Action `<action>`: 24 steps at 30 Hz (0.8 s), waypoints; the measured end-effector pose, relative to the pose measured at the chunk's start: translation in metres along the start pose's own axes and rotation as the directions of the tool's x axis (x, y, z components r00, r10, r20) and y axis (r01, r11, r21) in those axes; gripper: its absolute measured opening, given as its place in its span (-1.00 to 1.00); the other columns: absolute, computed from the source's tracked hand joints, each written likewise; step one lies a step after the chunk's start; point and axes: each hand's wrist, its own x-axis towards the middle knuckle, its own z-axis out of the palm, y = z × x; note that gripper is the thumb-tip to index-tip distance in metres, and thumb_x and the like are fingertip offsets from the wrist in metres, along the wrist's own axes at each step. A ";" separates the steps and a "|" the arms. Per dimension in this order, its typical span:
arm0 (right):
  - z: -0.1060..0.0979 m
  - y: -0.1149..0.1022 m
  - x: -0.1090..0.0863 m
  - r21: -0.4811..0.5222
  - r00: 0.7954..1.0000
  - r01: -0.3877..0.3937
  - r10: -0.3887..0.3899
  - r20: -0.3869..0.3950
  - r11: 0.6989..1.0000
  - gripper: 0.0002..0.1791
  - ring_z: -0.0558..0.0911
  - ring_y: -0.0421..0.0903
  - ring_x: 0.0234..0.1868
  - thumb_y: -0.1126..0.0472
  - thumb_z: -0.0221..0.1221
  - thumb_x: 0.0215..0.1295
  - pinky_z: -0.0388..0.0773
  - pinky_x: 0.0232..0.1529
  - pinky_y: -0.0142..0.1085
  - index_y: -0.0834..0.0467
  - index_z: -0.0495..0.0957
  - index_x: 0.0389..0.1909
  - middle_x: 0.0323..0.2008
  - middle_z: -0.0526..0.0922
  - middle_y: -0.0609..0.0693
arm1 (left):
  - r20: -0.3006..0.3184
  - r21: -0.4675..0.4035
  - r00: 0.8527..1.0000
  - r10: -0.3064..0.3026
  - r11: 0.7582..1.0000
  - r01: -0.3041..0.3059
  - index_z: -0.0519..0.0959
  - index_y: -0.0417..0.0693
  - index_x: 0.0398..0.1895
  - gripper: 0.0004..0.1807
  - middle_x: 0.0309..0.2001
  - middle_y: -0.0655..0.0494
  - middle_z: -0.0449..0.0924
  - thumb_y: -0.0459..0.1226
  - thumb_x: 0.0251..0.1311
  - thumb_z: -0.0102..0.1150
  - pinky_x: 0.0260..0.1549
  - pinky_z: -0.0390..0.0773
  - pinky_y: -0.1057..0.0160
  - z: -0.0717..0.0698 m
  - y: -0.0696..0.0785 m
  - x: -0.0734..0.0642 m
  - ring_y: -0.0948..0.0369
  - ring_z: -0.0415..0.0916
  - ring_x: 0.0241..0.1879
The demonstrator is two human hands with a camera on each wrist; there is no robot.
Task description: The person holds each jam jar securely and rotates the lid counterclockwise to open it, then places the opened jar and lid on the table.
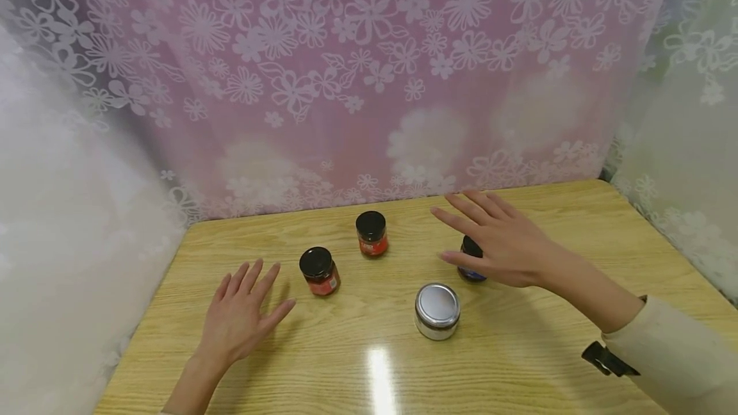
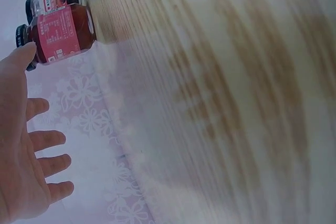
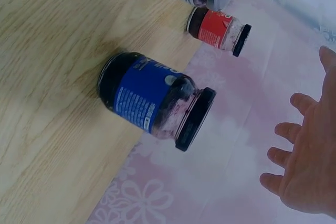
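Observation:
Spread fingers and nothing held: that is how my left hand (image 1: 237, 319) hovers over the table, left of a black-lidded jar (image 1: 320, 271) with a red label. My right hand (image 1: 501, 242), also empty with fingers apart, is above a blue-labelled jar (image 3: 149, 95), hiding much of it in the head view. In the right wrist view that jar stands apart from the fingers. A second red-labelled jar (image 1: 371, 234) with a black lid stands farther back. Nearer the front is a jar with a silver lid (image 1: 437, 310). All the lids are on.
The jars stand on a light wood-grain table (image 1: 346, 364). A pink flowered curtain (image 1: 357, 82) hangs behind its back edge, with pale curtains (image 1: 63, 210) at the sides. A black strap (image 1: 608, 360) hangs from the right sleeve.

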 end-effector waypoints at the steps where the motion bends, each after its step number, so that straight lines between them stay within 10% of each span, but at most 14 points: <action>1: 0.000 -0.001 0.002 0.000 1.000 0.004 -0.004 0.003 1.000 -0.21 -0.03 0.10 0.45 -0.36 -0.11 0.34 -0.08 0.35 0.10 -0.10 0.06 0.49 0.48 0.00 0.04 | 0.000 0.006 1.000 0.001 1.000 -0.001 0.35 0.08 0.37 -0.21 0.34 -0.13 0.27 0.31 0.19 -0.03 0.26 0.02 -0.19 0.000 0.000 0.000 -0.12 0.09 0.35; 24: -0.007 -0.034 0.047 0.055 0.994 0.019 -0.025 0.107 0.998 -0.17 -0.12 0.08 0.47 -0.47 -0.33 0.32 -0.17 0.38 0.08 -0.14 -0.01 0.51 0.49 -0.06 0.00 | -0.044 0.061 0.999 0.030 0.998 -0.027 0.41 0.07 0.33 -0.22 0.31 -0.15 0.31 0.31 0.16 0.01 0.28 -0.07 -0.21 -0.001 -0.001 0.001 -0.14 0.06 0.36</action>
